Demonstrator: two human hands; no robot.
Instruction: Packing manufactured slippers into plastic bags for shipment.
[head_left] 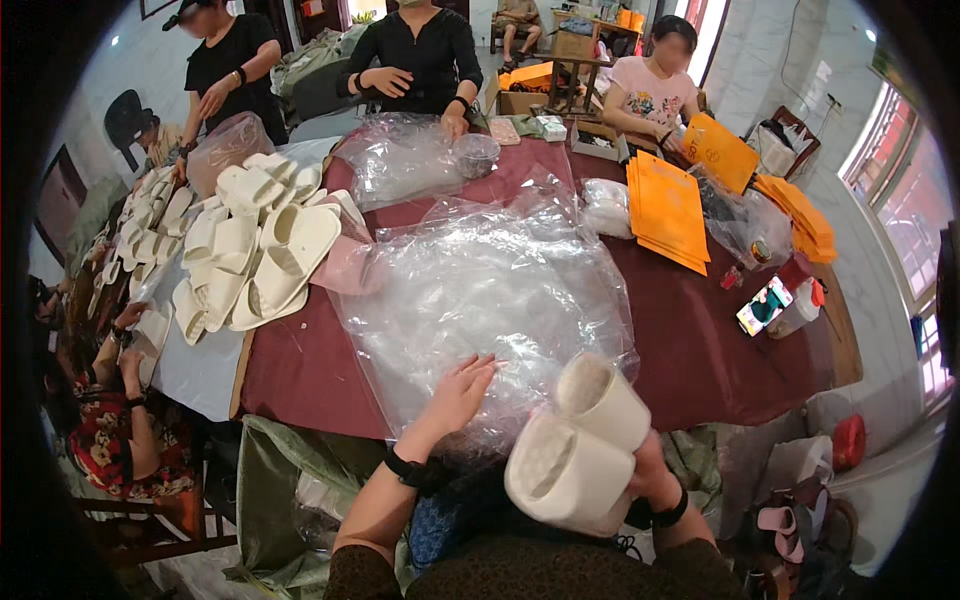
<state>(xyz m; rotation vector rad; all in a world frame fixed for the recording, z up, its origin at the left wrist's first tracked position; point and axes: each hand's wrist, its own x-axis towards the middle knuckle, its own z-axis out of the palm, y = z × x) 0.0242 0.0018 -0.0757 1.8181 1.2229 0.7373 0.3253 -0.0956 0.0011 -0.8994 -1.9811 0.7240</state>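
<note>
Left hand [458,392] flat, fingers spread on the heap of clear plastic bags [480,290] at the table's near edge, right hand [645,470], mostly hidden, seemingly clamped on a pair of white slippers [580,445] just beside; best to pinch one bag's mouth apart first.

Head-worn fisheye view, steeply down over table [300,370], close.

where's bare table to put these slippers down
Bare maroon cloth lies between the plastic bags and the phone, below the orange envelopes. A smaller patch sits left of the bags, below the slipper pile. Straight ahead of the left hand it is crowded with bags.
</note>
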